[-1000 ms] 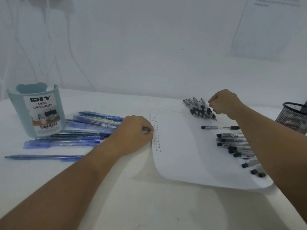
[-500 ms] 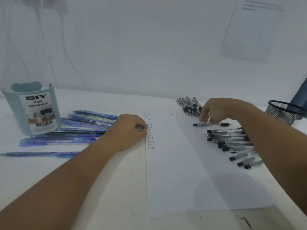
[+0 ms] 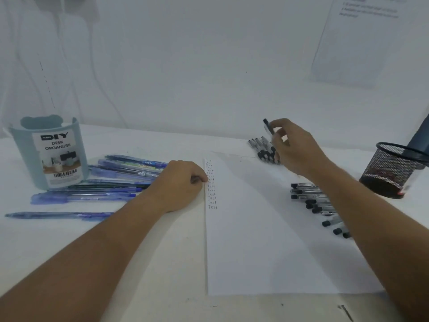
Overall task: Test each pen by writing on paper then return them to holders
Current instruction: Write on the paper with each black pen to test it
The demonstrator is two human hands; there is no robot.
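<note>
A white sheet of paper (image 3: 267,240) lies on the table with a column of "Test" words (image 3: 211,184) down its left edge. My left hand (image 3: 183,182) rests curled at that edge, fingers on the paper. Raised above the far pile of black pens (image 3: 263,149), my right hand (image 3: 294,147) pinches one black pen (image 3: 267,127) with its end pointing up. More black pens (image 3: 313,203) lie in a row beside the paper's right edge, under my right forearm. Several blue pens (image 3: 111,180) lie left of the paper.
A light blue "DIY Desk Organizer" holder (image 3: 50,152) stands at the far left behind the blue pens. A black mesh cup (image 3: 394,170) stands at the far right. A single blue pen (image 3: 58,215) lies apart near the left front. A white wall is behind.
My right hand picked up the single black pen that lay on the paper and lifted it above the far pile. The left hand stayed at the paper's edge.
</note>
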